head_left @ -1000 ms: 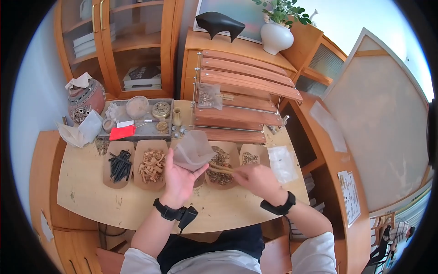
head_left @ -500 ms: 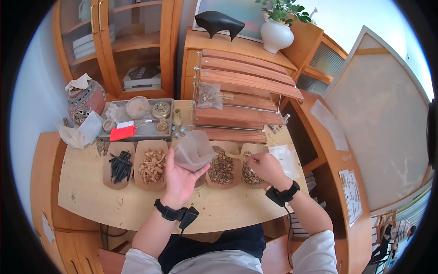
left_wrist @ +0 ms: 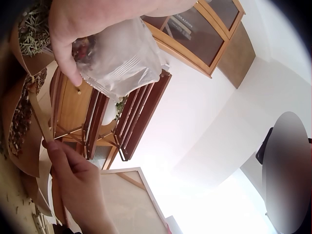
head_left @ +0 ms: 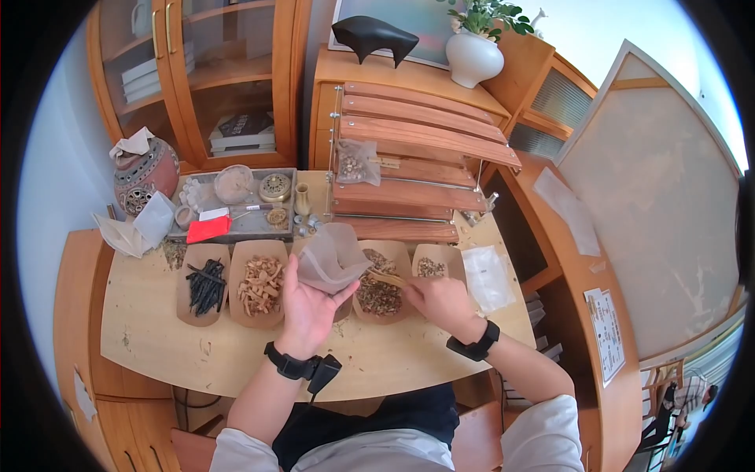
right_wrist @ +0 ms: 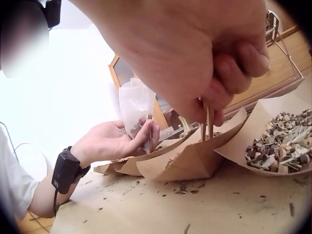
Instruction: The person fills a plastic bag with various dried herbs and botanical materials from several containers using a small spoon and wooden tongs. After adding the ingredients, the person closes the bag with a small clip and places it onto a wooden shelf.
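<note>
My left hand (head_left: 307, 312) holds a translucent pouch (head_left: 334, 259), its mouth spread upward. Dark and reddish dried bits show low in the pouch in the left wrist view. My right hand (head_left: 447, 305) pinches bamboo tongs (head_left: 385, 277), whose tips point left over a paper tray (head_left: 399, 253) of dried brown mix. Two prongs of the tongs (right_wrist: 207, 124) show under the fingers in the right wrist view. Right of that stands another paper tray (head_left: 451, 256) of chopped dried pieces, partly covered by my right hand. Behind the left hand, a further tray is mostly hidden.
On the left stand trays of dark sticks (head_left: 206, 287) and pale wood chips (head_left: 261, 287). Behind are a grey tray (head_left: 267, 234) of small vessels and a slatted wooden rack (head_left: 429, 134). A clear plastic packet (head_left: 487, 277) lies at right. Crumbs dot the table (head_left: 236, 358).
My right hand went right with the tongs to the rightmost tray, then came back left over the tray of brown mix. The left hand and pouch stay in place.
</note>
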Motion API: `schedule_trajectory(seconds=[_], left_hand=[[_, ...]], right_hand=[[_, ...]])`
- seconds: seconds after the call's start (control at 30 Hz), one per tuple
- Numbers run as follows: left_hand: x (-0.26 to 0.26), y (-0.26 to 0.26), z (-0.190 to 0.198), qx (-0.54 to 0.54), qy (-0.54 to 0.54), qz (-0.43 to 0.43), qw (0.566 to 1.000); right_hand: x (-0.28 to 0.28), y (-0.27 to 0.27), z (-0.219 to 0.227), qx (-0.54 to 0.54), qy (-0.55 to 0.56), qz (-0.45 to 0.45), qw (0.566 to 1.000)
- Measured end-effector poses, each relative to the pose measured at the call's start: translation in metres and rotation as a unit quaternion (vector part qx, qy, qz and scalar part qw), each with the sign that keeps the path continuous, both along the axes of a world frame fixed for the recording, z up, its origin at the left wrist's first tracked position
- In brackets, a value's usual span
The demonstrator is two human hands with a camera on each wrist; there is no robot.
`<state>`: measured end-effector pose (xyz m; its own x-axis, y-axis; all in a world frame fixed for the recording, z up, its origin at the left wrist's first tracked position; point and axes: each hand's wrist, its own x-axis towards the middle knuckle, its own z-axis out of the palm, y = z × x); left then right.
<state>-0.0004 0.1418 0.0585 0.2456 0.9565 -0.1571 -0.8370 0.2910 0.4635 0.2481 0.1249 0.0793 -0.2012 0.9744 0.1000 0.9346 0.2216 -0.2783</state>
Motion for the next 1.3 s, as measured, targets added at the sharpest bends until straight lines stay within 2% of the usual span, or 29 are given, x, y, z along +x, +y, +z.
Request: schedule_trajectory(seconds=[0.17, 0.37, 0.47, 0.53, 0.77, 0.87, 1.0, 1.1, 1.2, 1.3], left_hand=[[0.0, 0.0, 0.001, -0.009, 0.003, 0.001, 1.0], [0.001, 0.001, -0.005, -0.006, 0.012, -0.011, 1.0], [0.002, -0.002, 0.0, -0.002, 0.023, -0.022, 0.999], [0.003, -0.002, 0.0, -0.005, 0.026, -0.031, 0.999], [0.005, -0.004, 0.007, -0.003, 0.033, -0.062, 0.998], [0.003, -0.003, 0.006, 0.003, 0.031, -0.053, 0.998], [0.001, -0.002, 0.0, 0.006, 0.015, -0.02, 1.0], [0.001, 0.0, -0.002, 0.0, 0.011, 0.003, 1.0], [0.001, 0.0, -0.002, -0.004, 0.012, 0.002, 1.0], [0.0, 0.002, -0.005, -0.008, 0.008, -0.004, 1.0]], right_hand=[[0.022, 0.009, -0.005, -0.073, 0.188, -0.021, 0.979], [0.031, 0.0, 0.035, -0.116, 0.29, -0.057, 0.948], [0.019, -0.005, 0.069, -0.115, 0.318, -0.081, 0.938], [0.012, -0.006, 0.079, -0.099, 0.327, -0.035, 0.939], [-0.013, -0.011, 0.079, -0.083, 0.256, 0.035, 0.963], [-0.007, -0.017, 0.085, -0.11, 0.292, -0.021, 0.95], [0.015, -0.008, 0.063, -0.06, 0.354, -0.048, 0.932], [0.018, 0.0, 0.048, -0.034, 0.183, -0.033, 0.982], [0.006, 0.005, 0.022, -0.021, 0.094, 0.012, 0.995], [-0.012, 0.005, 0.012, 0.001, 0.065, 0.014, 0.998]])
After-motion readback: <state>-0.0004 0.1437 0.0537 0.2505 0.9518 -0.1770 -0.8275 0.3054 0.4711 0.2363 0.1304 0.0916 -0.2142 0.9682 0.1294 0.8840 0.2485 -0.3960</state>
